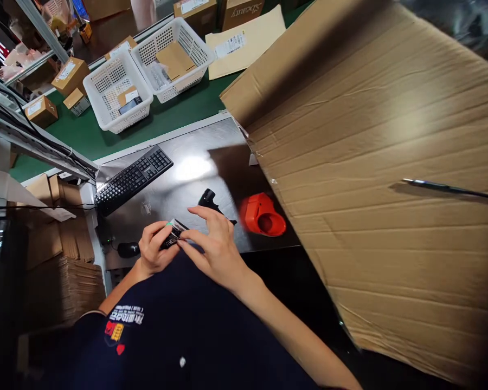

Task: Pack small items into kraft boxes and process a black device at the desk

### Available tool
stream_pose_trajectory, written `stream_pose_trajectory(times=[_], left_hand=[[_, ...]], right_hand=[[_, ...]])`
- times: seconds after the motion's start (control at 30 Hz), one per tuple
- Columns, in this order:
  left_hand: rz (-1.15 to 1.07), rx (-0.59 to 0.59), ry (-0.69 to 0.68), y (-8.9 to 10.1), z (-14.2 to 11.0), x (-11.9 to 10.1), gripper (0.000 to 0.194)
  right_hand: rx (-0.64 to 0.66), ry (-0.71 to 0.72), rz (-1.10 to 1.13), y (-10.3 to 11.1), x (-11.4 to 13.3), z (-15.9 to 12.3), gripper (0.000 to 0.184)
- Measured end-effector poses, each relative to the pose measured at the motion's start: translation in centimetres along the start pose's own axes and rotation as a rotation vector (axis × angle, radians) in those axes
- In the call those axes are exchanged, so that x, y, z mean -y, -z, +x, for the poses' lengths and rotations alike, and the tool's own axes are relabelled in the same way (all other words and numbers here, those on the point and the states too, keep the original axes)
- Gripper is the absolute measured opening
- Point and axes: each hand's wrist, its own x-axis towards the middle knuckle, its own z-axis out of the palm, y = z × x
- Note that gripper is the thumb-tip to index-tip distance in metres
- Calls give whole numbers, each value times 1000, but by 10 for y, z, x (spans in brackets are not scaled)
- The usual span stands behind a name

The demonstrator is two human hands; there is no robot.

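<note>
The small black pack (pixel 171 239) is held above the near edge of the surface (pixel 192 142), closer to the wearer than the keyboard (pixel 134 179) and to its right. The left hand (pixel 156 248) pinches it between thumb and fingers; the right hand (pixel 213 246) has thumb and one finger at its edge and another finger raised, though whether these grip cannot be told. Good handling probably means a firm left hold and light right fingertips, so the pack neither bends nor slips. Right of the keyboard lie a black scanner (pixel 207 198) and an orange holder (pixel 264 215); a mouse (pixel 128 249) is on its near side. Beyond it, white baskets (pixel 117 119) stand on a green counter (pixel 179 115); far right of it looms a cardboard sheet (pixel 374 162).
</note>
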Motion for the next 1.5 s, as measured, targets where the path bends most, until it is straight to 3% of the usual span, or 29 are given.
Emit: stream_pose_trajectory(times=[0.13, 0.23, 0.43, 0.67, 0.77, 0.93, 1.03, 1.17, 1.33, 1.43, 1.5], left_hand=[[1, 42, -45, 0, -6, 7, 45], [11, 92, -1, 0, -8, 8, 32], [12, 107, 105, -4, -3, 2, 19], [39, 39, 96, -4, -5, 3, 31], [19, 46, 93, -5, -9, 3, 25], [-9, 137, 151, -7, -14, -1, 20], [0, 209, 263, -10, -20, 5, 19], [-32, 292, 475, -39, -42, 34, 14], [-56, 431, 859, -105, -67, 80, 13], [-80, 433, 895, -129, -75, 90, 5], [-110, 424, 884, -132, -80, 90, 10]], right_hand=[[110, -20, -36, -3, 2, 9, 15], [145, 5, -37, -8, 2, 10, 14], [53, -45, 152, -15, -4, 2, 15], [142, 0, 57, -18, -3, 7, 19], [183, 15, -6, -18, -2, 10, 18], [255, 4, -118, -17, -1, 9, 18], [239, -64, -25, -20, -6, 4, 22], [227, -198, 257, -49, -38, -12, 28], [365, -629, 396, -123, -112, -37, 58], [435, -694, 326, -158, -144, -48, 63], [465, -696, 274, -170, -156, -53, 62]])
